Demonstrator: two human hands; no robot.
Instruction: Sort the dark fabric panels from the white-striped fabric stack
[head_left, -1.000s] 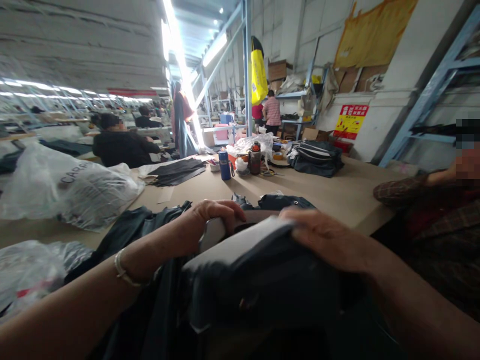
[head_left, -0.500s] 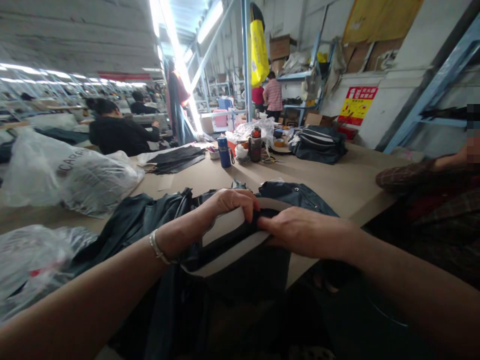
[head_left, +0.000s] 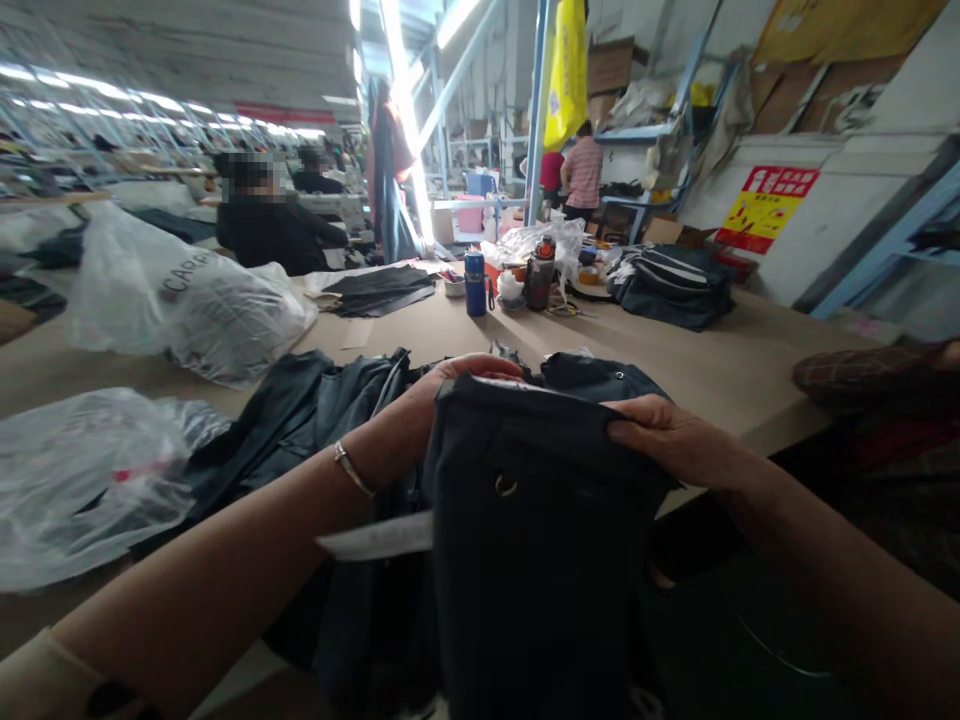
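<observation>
My left hand [head_left: 457,400] and my right hand [head_left: 667,440] hold up the top edge of a dark navy fabric piece [head_left: 532,540], perhaps a bag body. A small metal ring [head_left: 505,486] is fixed to its face. The left fingers curl over the far edge, and the right fingers pinch the near corner. A pale strip of lining or paper [head_left: 375,535] sticks out to the left below my left wrist. More dark fabric [head_left: 300,425] lies bunched on the table under my left forearm.
A tan worktable [head_left: 637,350] carries large plastic bags [head_left: 202,310], a blue bottle [head_left: 475,283], a dark flask [head_left: 540,275], cut black panels [head_left: 379,290] and a striped black bag [head_left: 671,285]. A co-worker's plaid sleeve [head_left: 862,375] is at the right. Other people sit beyond.
The fabric piece has flipped up, so its dark face with the ring now faces me instead of the pale lining. Both hands have risen, and the view has swung slightly.
</observation>
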